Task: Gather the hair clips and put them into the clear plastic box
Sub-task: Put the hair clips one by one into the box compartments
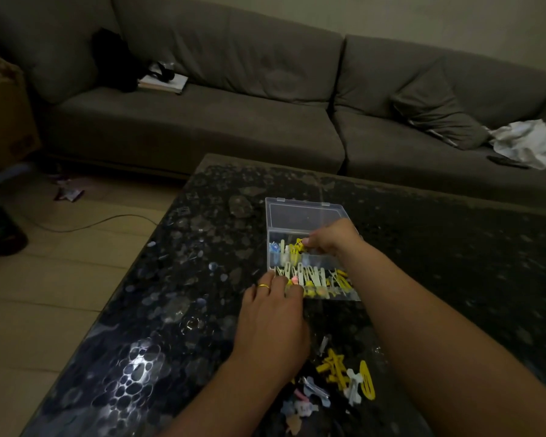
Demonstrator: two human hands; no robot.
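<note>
- Clear plastic box [306, 216]: I am seeing it lying open on the dark speckled desk [202, 294], its lid folded back toward the sofa, its near compartments holding rows of white and yellow hair clips [312, 279].
- Right hand [334, 239]: I am watching it reaching over the middle of the box, the grip clamped, fingers curled and pinching a yellow clip [299, 244] above the compartment behind the near row.
- Left hand [273, 313]: it is resting at the box's near-left corner, a gold ring [264, 286] on one finger; the fingertips are touching the clips at the box edge. I cannot tell whether this grip is clamped on a clip or lying apart, as the fingertips are blurring into the clips.
- Loose clips [344, 373]: a scattered pile of yellow, white, pale blue and pink pieces is lying on the desk nearer to me, between my two forearms, well apart from the box.
- Surroundings: a grey sofa [234, 121] is running behind the desk, carrying a book [163, 82] on its left seat, a cushion [435, 118] and a crumpled white cloth [527, 141] on its right; a cardboard box [4, 115] and a cable [85, 223] are sitting on the wooden floor at left.
</note>
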